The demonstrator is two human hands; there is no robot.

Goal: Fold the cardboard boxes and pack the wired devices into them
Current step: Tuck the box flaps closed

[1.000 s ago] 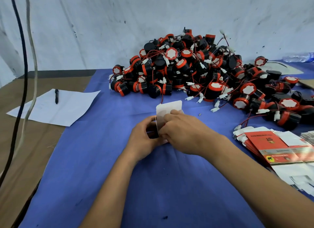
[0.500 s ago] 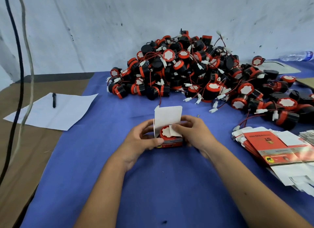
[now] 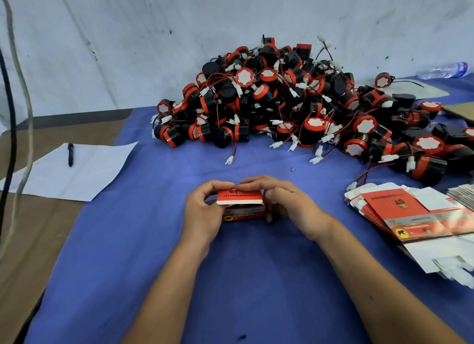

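Half a second ago the white lid flap stood upright over the device; now we have folded it down, so the small red printed cardboard box, at the near centre of the blue cloth-covered table, is nearly closed with its tuck edge not yet in. Our left hand and right hand grip its sides, fingertips curled onto the lid. Far behind lies the heap of black-and-red wired devices; to the right, the stack of flat unfolded red-and-white boxes; far left, a white paper sheet with a black pen. Nothing blocks us.
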